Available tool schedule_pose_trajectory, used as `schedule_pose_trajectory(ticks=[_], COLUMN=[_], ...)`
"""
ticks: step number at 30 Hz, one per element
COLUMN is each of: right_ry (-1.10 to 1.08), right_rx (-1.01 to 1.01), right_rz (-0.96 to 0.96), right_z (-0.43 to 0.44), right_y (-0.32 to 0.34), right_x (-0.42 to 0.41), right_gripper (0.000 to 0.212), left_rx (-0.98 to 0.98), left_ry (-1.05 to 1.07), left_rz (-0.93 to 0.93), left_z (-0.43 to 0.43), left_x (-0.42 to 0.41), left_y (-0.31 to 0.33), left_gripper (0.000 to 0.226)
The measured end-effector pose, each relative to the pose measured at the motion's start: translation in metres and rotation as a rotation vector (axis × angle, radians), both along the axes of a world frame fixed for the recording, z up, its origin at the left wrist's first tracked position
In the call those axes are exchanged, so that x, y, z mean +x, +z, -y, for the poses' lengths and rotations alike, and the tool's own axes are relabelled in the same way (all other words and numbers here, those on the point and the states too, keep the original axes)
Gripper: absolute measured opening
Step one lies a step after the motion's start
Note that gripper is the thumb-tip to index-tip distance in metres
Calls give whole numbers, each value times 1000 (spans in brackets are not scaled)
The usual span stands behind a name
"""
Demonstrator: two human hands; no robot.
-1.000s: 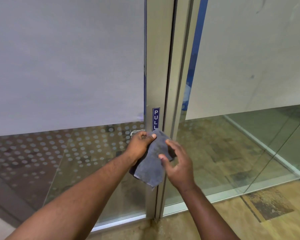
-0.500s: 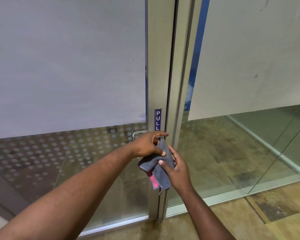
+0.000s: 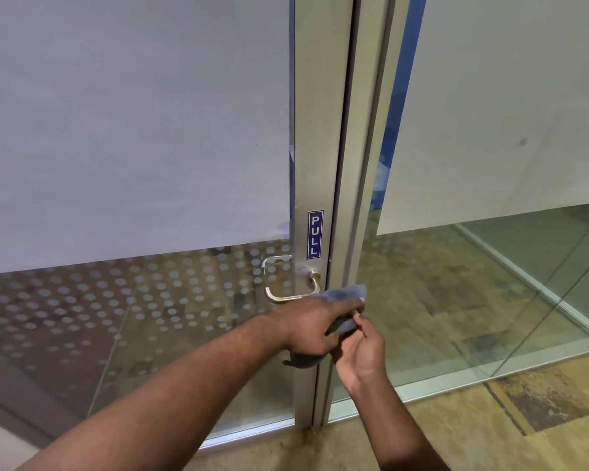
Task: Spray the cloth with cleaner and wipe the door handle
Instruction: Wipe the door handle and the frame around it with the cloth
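A metal lever door handle (image 3: 291, 294) sticks out from the aluminium door frame (image 3: 317, 164), just under a blue PULL sticker (image 3: 315, 238). My left hand (image 3: 315, 329) is closed on a folded grey-blue cloth (image 3: 346, 294), a little below and to the right of the handle; the cloth's top edge pokes out above my fingers and a corner hangs under my palm. My right hand (image 3: 361, 348) sits right beneath it, fingertips pinching the cloth's lower fold. No spray bottle is in view.
The glass door (image 3: 133, 130) carries a frosted panel above and a dotted band at handle height. A fixed glass partition (image 3: 490, 283) stands to the right, with a wood-pattern floor (image 3: 490, 430) below.
Both hands dropped slightly and shifted right, uncovering the lever handle. The cloth went from spread out to bunched and folded inside my left hand.
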State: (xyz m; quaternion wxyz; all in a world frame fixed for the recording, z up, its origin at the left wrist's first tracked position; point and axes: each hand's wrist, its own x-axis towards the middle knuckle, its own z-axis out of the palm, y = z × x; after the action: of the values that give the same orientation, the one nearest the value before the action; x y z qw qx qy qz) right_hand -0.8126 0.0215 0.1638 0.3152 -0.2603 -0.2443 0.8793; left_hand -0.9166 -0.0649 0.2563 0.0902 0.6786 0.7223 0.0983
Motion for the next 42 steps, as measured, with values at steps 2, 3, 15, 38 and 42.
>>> schedule_pose_trajectory(ticks=[2,3,15,38,42], right_ry=[-58,-79,-201,-254,-313], right_rx=[-63,-82,-77,1123,1027], right_rz=[-13,2,219,681,767], right_z=[-5,-7,-35,-13,-24], right_y=[2,2,2,-45,-35], right_x=[-5,-7,-44,-114,-128], right_gripper=[37,37,32,53,15], left_rx=[79,159,635,635,634], left_ry=[42,84,-8,-52,-51], left_rz=[60,63,-740,-971,-970], left_z=[0,-2,-6,-11,-12], left_x=[-8,-15,-156,-199,-200], left_y=[12,21,104,100,100], left_gripper=[62,62,59,55,56])
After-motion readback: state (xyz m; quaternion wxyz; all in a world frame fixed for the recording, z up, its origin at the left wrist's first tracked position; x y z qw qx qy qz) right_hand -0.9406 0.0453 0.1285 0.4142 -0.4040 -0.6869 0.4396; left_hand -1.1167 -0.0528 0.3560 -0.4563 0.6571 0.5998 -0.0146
